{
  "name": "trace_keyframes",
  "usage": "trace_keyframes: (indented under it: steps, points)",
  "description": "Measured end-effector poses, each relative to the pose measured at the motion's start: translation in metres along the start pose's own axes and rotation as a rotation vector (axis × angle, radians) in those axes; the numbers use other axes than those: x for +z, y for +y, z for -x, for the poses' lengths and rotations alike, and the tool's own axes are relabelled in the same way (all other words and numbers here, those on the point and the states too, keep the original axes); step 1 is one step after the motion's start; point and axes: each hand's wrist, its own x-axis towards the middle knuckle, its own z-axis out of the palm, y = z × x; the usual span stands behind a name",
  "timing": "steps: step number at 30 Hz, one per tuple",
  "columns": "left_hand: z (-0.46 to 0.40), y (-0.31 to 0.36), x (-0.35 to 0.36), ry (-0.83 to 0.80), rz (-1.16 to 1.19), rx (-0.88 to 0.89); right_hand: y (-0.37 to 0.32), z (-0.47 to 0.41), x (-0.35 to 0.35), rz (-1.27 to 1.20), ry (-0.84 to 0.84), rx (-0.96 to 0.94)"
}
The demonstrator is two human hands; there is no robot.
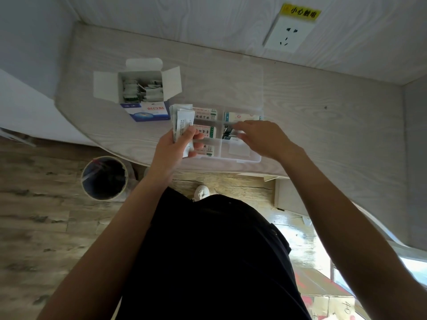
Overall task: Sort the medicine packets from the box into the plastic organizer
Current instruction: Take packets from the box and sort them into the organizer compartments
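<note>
Medicine packets, thin white paper sachets with fine print, are fanned in a stack in the left hand, which is closed around them at the near-left corner of the clear plastic organizer with divided compartments. The thumb presses the stack from the front; the fingers wrap behind it.

The organizer sits on the pale wood-grain counter, close to its near edge. Its left compartments hold white cartons with green-edged labels. Its far-right compartment holds a white pack with red marking. Its near-right compartment holds a flat white piece; I cannot tell what it is.

The right hand hovers over the organizer's right-hand compartments, fingers reaching leftward toward the middle divider. Whether its fingertips pinch a packet cannot be told; the area there is blurred.

The open white-and-blue cardboard box stands behind and to the left of the organizer, flaps spread, with more packets visible inside.

Judgement: the step in hand is dealing packets from the held stack into a right-side compartment. The task appears partly done, since the box is not empty. The next move calls for peeling one packet off the stack and laying it flat in its compartment, without spilling the rest.
</note>
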Motion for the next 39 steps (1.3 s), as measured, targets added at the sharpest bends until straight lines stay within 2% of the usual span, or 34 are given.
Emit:
trace_keyframes:
  steps: [9, 14, 19, 25, 30, 33, 39]
  points:
    - [0.002, 0.002, 0.002, -0.006, -0.005, 0.004, -0.007, 0.006, 0.014, 0.188, 0.143, -0.013]
    - [0.003, 0.0, 0.001, -0.008, -0.027, 0.005, -0.015, 0.004, 0.018, 0.096, 0.139, 0.062]
    - [0.004, 0.001, 0.002, -0.008, -0.035, -0.005, -0.012, -0.007, 0.017, 0.185, 0.154, 0.023]
    - [0.004, -0.001, 0.002, -0.015, -0.024, -0.019, -0.012, 0.001, 0.019, 0.102, 0.152, 0.0]
    - [0.004, -0.004, 0.002, -0.015, -0.031, -0.02, -0.006, 0.002, 0.017, 0.122, 0.311, 0.022]
    - [0.003, -0.004, 0.001, -0.014, -0.031, -0.015, -0.003, 0.002, 0.013, 0.177, 0.341, -0.008]
    - [0.003, -0.002, 0.0, -0.011, -0.02, -0.02, -0.003, 0.004, 0.011, 0.009, 0.288, -0.045]
